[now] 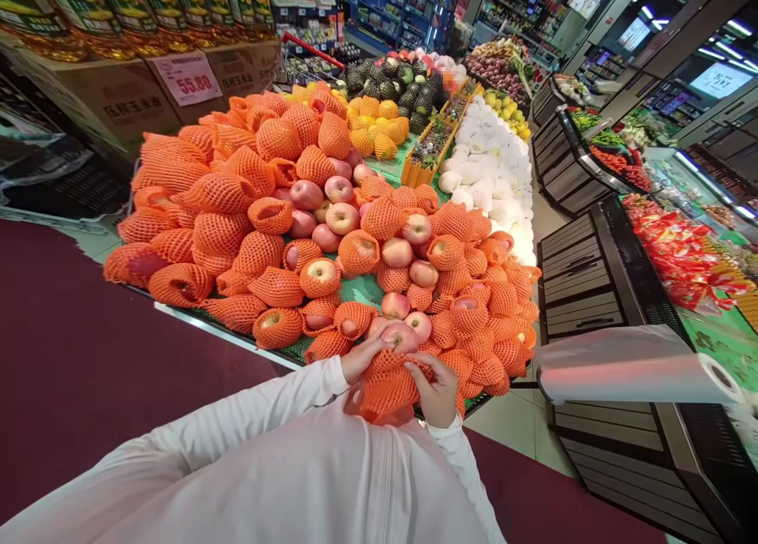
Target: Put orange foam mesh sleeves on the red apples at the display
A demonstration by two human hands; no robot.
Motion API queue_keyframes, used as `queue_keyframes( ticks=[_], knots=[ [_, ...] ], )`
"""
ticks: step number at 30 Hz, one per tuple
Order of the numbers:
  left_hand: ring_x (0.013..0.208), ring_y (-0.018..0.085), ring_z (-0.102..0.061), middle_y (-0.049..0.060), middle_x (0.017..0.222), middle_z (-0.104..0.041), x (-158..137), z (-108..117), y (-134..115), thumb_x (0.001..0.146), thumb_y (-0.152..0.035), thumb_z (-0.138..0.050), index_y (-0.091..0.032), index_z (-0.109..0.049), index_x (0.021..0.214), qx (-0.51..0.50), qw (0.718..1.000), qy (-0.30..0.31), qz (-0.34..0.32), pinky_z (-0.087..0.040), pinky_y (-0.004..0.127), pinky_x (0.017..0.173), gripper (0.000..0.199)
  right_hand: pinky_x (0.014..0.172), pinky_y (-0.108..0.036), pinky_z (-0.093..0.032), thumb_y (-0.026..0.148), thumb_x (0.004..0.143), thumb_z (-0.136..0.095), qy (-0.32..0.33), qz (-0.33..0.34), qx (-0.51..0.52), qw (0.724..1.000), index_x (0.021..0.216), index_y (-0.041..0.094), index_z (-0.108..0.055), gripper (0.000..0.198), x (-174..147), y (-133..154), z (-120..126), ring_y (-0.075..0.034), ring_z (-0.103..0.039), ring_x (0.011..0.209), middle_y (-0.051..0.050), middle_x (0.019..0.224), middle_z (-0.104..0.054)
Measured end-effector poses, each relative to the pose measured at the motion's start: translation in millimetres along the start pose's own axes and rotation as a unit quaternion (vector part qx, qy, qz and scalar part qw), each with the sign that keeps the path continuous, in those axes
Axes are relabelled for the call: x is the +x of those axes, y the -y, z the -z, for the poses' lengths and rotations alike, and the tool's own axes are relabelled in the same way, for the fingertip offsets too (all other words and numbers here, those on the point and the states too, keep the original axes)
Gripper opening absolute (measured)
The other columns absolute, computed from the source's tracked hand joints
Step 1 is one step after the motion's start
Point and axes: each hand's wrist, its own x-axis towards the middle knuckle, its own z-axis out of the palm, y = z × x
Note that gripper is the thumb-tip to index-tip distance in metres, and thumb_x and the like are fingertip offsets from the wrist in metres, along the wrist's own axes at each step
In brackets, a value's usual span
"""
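Observation:
My left hand (362, 359) is closed around the side of a pink-red apple (400, 338) close to my body. An orange foam net (386, 386) hangs just below that apple, its upper edge against the fruit. With thumb and fingertips my right hand (438, 388) pinches the net's rim on the right. Bare apples (418, 325) lie right behind the held one. Around them are heaped many apples in orange foam nets (474, 315), some with the fruit showing at the open end.
Green mat (360, 291) shows between the apples. Farther back are yellow netted fruit (379, 121), dark netted melons (394, 86) and white-wrapped fruit (485, 165). Oil bottles (136, 11) stand on cartons (106, 102) at left. A plastic bag roll (633, 366) sits at right.

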Motion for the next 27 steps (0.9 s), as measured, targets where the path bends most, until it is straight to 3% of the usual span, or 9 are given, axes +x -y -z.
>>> queue_keyframes(
  ticks=[3, 7, 10, 13, 19, 24, 27],
  knots=[
    [0.129, 0.028, -0.046, 0.009, 0.136, -0.053, 3, 2, 1, 0.077, -0.035, -0.051, -0.019, -0.049, 0.13, -0.02, 0.998, 0.051, 0.007, -0.03, 0.043, 0.111, 0.055, 0.078, -0.032, -0.052, 0.027, 0.084, -0.066, -0.043, 0.012, 0.009, 0.999, 0.085, 0.023, -0.073, 0.008, 5, 0, 1, -0.018, -0.065, 0.083, -0.004, 0.084, -0.07],
    [0.127, 0.03, -0.049, 0.012, 0.134, -0.055, 1, 4, 1, 0.082, -0.055, -0.052, -0.019, -0.048, 0.134, -0.072, 0.986, 0.146, 0.043, -0.036, 0.042, 0.106, 0.063, 0.084, -0.034, -0.049, 0.029, 0.084, -0.066, -0.064, 0.002, 0.003, 0.998, 0.083, 0.022, -0.072, 0.009, 10, -1, 0, -0.019, -0.062, 0.09, -0.005, 0.09, -0.064],
    [0.128, 0.029, -0.048, 0.012, 0.137, -0.053, -4, 4, 1, 0.074, -0.055, -0.069, -0.022, -0.041, 0.139, -0.063, 0.978, 0.197, 0.038, -0.037, 0.042, 0.107, 0.078, 0.087, -0.035, -0.048, 0.03, 0.086, -0.064, -0.055, -0.012, 0.003, 0.998, 0.083, 0.021, -0.071, 0.012, 12, -4, -1, -0.019, -0.061, 0.091, -0.005, 0.091, -0.064],
    [0.129, 0.028, -0.047, 0.01, 0.14, -0.051, -5, 4, 4, 0.068, -0.05, -0.078, -0.022, -0.04, 0.14, -0.003, 0.981, 0.19, 0.036, -0.033, 0.043, 0.111, 0.086, 0.085, -0.033, -0.048, 0.031, 0.086, -0.062, -0.047, -0.027, 0.012, 0.998, 0.082, 0.02, -0.069, 0.014, 14, -8, -2, -0.018, -0.061, 0.088, -0.005, 0.088, -0.065],
    [0.123, 0.028, -0.054, 0.01, 0.132, -0.06, -7, 2, 8, 0.074, -0.059, -0.069, -0.019, -0.054, 0.13, 0.031, 0.986, 0.139, 0.091, -0.036, 0.043, 0.111, 0.071, 0.076, -0.031, -0.048, 0.042, 0.08, -0.065, -0.056, -0.104, 0.052, 0.992, 0.074, 0.017, -0.068, 0.025, 22, -17, -2, -0.017, -0.059, 0.075, -0.002, 0.075, -0.065],
    [0.119, 0.03, -0.057, 0.011, 0.12, -0.068, -16, -3, 3, 0.071, -0.067, -0.066, -0.018, -0.065, 0.115, -0.046, 0.982, 0.15, 0.105, -0.037, 0.046, 0.108, 0.066, 0.069, -0.03, -0.048, 0.048, 0.074, -0.068, -0.023, -0.15, 0.104, 0.983, 0.069, 0.017, -0.07, 0.032, 32, -27, -11, -0.016, -0.056, 0.067, -0.002, 0.069, -0.067],
    [0.117, 0.03, -0.059, 0.013, 0.113, -0.07, -19, -10, 1, 0.072, -0.073, -0.06, -0.015, -0.066, 0.113, -0.124, 0.98, 0.109, 0.113, -0.04, 0.046, 0.106, 0.071, 0.063, -0.029, -0.048, 0.054, 0.074, -0.066, 0.007, -0.158, 0.122, 0.98, 0.068, 0.017, -0.07, 0.038, 35, -33, -20, -0.016, -0.056, 0.062, -0.002, 0.065, -0.066]
  ],
)
